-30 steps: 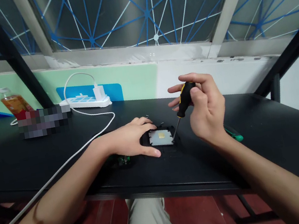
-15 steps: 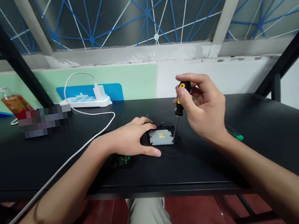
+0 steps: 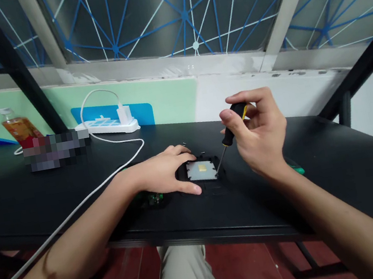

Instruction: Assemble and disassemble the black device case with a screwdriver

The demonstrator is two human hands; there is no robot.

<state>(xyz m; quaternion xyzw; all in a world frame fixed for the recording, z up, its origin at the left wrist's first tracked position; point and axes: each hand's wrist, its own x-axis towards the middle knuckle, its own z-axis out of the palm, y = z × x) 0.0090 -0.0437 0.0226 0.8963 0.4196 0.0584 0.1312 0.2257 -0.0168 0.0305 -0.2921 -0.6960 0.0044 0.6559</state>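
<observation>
My right hand (image 3: 260, 131) is closed around the black and yellow handle of a screwdriver (image 3: 229, 135). The screwdriver leans to the right, its tip at the lower right corner of a silver metal plate (image 3: 196, 176) with a yellowish square in its middle. This plate sits in a flat black housing (image 3: 181, 173) whose exact kind I cannot tell. My left hand (image 3: 168, 171) lies over the housing's left side, thumb and fingers spread around it. Beneath my left wrist, a green circuit board (image 3: 156, 197) is partly hidden. Tiny screws (image 3: 203, 153) lie just beyond the housing.
A green-handled tool (image 3: 298, 170) lies partly behind my right wrist. At the back stands a white power strip (image 3: 108, 127) with a charger (image 3: 124, 115); its white cable (image 3: 119, 167) runs across the black table (image 3: 350, 168). A drink bottle (image 3: 22, 130) stands far left.
My right hand has shifted slightly right and turned the screwdriver handle, which leans further right. The tip stays at the plate's corner. My left hand keeps its place.
</observation>
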